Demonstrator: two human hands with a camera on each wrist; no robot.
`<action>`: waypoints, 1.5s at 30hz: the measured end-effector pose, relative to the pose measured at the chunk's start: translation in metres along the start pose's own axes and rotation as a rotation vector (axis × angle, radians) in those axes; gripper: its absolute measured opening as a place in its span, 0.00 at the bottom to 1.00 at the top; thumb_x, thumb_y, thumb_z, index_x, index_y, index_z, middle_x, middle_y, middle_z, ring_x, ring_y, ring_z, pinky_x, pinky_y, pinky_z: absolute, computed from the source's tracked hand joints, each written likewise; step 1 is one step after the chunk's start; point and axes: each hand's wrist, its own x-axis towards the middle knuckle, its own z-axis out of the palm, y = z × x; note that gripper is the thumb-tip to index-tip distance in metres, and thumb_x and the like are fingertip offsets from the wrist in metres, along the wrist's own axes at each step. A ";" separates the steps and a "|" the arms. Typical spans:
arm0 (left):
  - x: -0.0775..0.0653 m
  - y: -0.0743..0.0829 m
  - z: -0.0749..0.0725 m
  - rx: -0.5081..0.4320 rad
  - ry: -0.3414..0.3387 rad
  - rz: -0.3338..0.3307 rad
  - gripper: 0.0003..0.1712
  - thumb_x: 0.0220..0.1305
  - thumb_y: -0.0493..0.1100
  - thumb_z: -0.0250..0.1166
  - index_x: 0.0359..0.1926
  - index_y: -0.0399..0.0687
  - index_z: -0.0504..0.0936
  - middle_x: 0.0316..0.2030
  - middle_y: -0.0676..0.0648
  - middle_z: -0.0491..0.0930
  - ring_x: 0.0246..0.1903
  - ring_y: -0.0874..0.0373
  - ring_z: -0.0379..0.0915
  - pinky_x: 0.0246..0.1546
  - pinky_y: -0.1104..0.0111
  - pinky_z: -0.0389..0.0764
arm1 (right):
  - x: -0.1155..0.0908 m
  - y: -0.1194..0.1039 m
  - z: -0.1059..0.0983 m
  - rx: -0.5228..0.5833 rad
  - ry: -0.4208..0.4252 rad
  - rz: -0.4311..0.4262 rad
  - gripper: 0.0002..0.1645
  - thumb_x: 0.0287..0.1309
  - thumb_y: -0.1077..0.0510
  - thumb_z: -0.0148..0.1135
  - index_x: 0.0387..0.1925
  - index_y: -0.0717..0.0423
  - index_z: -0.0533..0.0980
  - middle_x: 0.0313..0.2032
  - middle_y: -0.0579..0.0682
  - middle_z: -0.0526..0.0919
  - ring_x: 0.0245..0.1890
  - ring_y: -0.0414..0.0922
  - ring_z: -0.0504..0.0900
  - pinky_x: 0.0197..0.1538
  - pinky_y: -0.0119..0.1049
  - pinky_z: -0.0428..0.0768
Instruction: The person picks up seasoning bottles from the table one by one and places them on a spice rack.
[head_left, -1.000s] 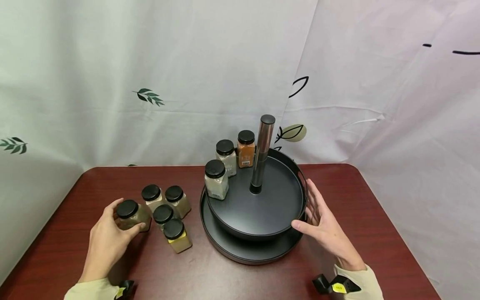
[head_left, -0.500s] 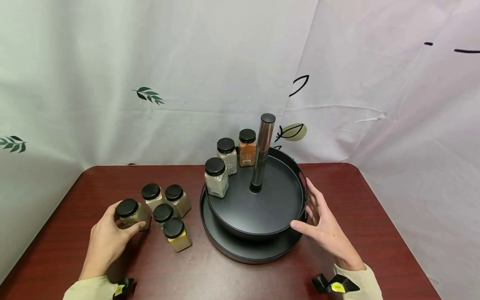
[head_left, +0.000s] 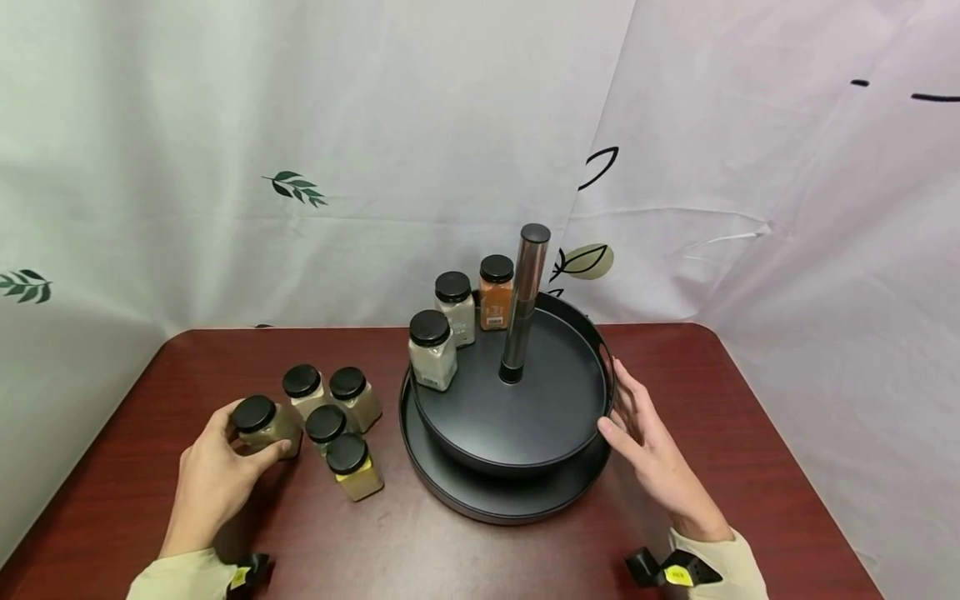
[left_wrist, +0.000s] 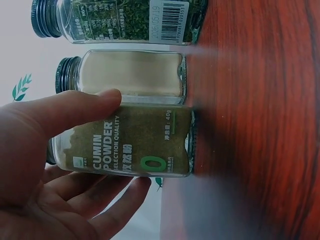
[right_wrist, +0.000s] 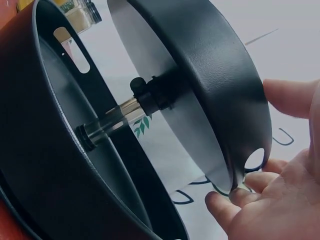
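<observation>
My left hand (head_left: 213, 479) grips a glass jar of cumin powder (left_wrist: 135, 142) standing on the table, thumb on its near side and fingers behind it. Several black-lidded spice jars cluster right beside it, among them a yellow-labelled jar (head_left: 356, 469) and a pale powder jar (left_wrist: 130, 72). My right hand (head_left: 652, 450) touches the outer wall of the upper tray (head_left: 555, 408) of a black two-tier stand, its thumb and fingers spread around the handle cutout (right_wrist: 255, 159). On that tray stand two pale jars (head_left: 432, 358) and an orange spice jar (head_left: 495, 304).
The wider lower tray (head_left: 510, 504) sits on the reddish-brown table (head_left: 750, 467) beneath the upper one. A tall metal post (head_left: 525, 304) rises from the stand's middle. A white leaf-printed curtain (head_left: 375, 125) hangs behind the table.
My right thumb has slid back along the tray's rim, away from me. The upper tray and its jars have turned very slightly clockwise. My left hand keeps its grip in place.
</observation>
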 end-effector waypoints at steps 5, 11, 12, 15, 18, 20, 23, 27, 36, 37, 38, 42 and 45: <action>0.000 0.001 0.001 0.004 0.003 -0.022 0.45 0.47 0.44 0.81 0.63 0.32 0.70 0.46 0.31 0.84 0.41 0.35 0.84 0.43 0.46 0.76 | -0.001 -0.001 -0.001 0.013 -0.001 -0.010 0.40 0.73 0.72 0.45 0.79 0.59 0.43 0.77 0.67 0.43 0.76 0.37 0.52 0.68 0.20 0.58; 0.001 0.002 0.001 0.009 0.023 -0.067 0.46 0.46 0.46 0.82 0.63 0.32 0.71 0.45 0.33 0.85 0.42 0.37 0.83 0.43 0.50 0.75 | -0.003 -0.002 -0.002 -0.018 0.025 0.053 0.42 0.73 0.70 0.49 0.80 0.54 0.44 0.78 0.63 0.46 0.76 0.41 0.53 0.68 0.21 0.60; 0.001 0.003 0.000 0.009 0.024 -0.076 0.46 0.46 0.46 0.82 0.63 0.32 0.71 0.45 0.33 0.85 0.41 0.37 0.83 0.42 0.50 0.75 | -0.003 -0.002 -0.002 -0.022 0.029 0.062 0.43 0.73 0.70 0.50 0.80 0.53 0.44 0.78 0.62 0.46 0.77 0.41 0.53 0.68 0.21 0.60; 0.002 0.005 -0.002 0.004 0.026 -0.108 0.47 0.47 0.47 0.82 0.64 0.32 0.70 0.45 0.33 0.85 0.41 0.39 0.82 0.41 0.54 0.75 | -0.003 -0.002 -0.002 -0.015 0.029 0.078 0.45 0.73 0.69 0.50 0.80 0.50 0.42 0.79 0.59 0.44 0.78 0.44 0.50 0.67 0.21 0.60; 0.001 0.008 -0.005 -0.003 0.029 -0.130 0.47 0.48 0.48 0.81 0.64 0.32 0.70 0.46 0.33 0.84 0.43 0.39 0.81 0.38 0.62 0.74 | -0.003 -0.002 -0.001 0.000 0.021 0.076 0.47 0.72 0.70 0.50 0.81 0.47 0.40 0.79 0.57 0.42 0.78 0.47 0.47 0.68 0.21 0.60; 0.000 0.011 -0.006 -0.005 0.038 -0.134 0.47 0.48 0.48 0.81 0.64 0.33 0.70 0.47 0.34 0.85 0.44 0.40 0.81 0.36 0.70 0.71 | -0.002 -0.002 -0.001 0.004 0.016 0.069 0.47 0.72 0.70 0.51 0.81 0.46 0.40 0.79 0.57 0.42 0.78 0.47 0.47 0.68 0.21 0.60; 0.000 0.014 -0.008 -0.013 0.052 -0.122 0.46 0.47 0.49 0.81 0.64 0.34 0.71 0.47 0.35 0.85 0.43 0.45 0.82 0.34 0.76 0.68 | -0.002 -0.002 0.000 0.013 0.009 0.051 0.48 0.71 0.71 0.51 0.81 0.47 0.40 0.79 0.57 0.41 0.78 0.45 0.48 0.68 0.21 0.60; 0.000 0.019 -0.011 -0.015 0.088 -0.100 0.44 0.46 0.48 0.82 0.62 0.36 0.73 0.45 0.37 0.86 0.34 0.76 0.74 0.34 0.77 0.69 | -0.001 -0.004 0.000 0.046 -0.009 0.023 0.48 0.70 0.73 0.51 0.81 0.48 0.40 0.80 0.56 0.39 0.78 0.45 0.45 0.69 0.22 0.59; -0.002 0.035 -0.020 -0.043 0.125 -0.123 0.44 0.47 0.47 0.82 0.64 0.40 0.74 0.48 0.37 0.85 0.34 0.88 0.61 0.34 0.83 0.67 | -0.002 -0.004 0.001 0.051 -0.010 0.047 0.50 0.70 0.72 0.52 0.81 0.46 0.40 0.80 0.54 0.40 0.78 0.45 0.44 0.68 0.21 0.59; -0.002 0.037 -0.020 -0.046 0.124 -0.130 0.45 0.47 0.47 0.82 0.64 0.40 0.74 0.48 0.38 0.85 0.34 0.88 0.61 0.34 0.83 0.67 | -0.002 -0.004 0.002 0.048 -0.009 0.050 0.50 0.69 0.72 0.53 0.81 0.46 0.40 0.80 0.54 0.40 0.78 0.45 0.45 0.68 0.20 0.59; -0.003 0.039 -0.022 -0.051 0.126 -0.132 0.45 0.47 0.47 0.82 0.65 0.41 0.73 0.49 0.38 0.85 0.34 0.88 0.61 0.35 0.83 0.67 | -0.002 -0.004 0.002 0.047 -0.009 0.055 0.50 0.70 0.72 0.53 0.81 0.45 0.40 0.80 0.54 0.40 0.78 0.45 0.45 0.68 0.20 0.59; -0.004 0.048 -0.026 -0.065 0.142 -0.137 0.46 0.46 0.47 0.82 0.66 0.43 0.73 0.51 0.39 0.85 0.33 0.91 0.60 0.36 0.84 0.66 | -0.002 -0.003 0.002 0.047 -0.009 0.053 0.50 0.69 0.72 0.53 0.81 0.46 0.40 0.80 0.56 0.40 0.78 0.46 0.45 0.68 0.20 0.59; -0.006 0.055 -0.030 -0.080 0.171 -0.131 0.46 0.45 0.46 0.82 0.66 0.44 0.74 0.51 0.39 0.85 0.33 0.92 0.60 0.36 0.87 0.66 | -0.002 -0.003 0.002 0.049 -0.010 0.053 0.50 0.69 0.72 0.53 0.81 0.46 0.39 0.79 0.57 0.39 0.78 0.45 0.45 0.68 0.20 0.59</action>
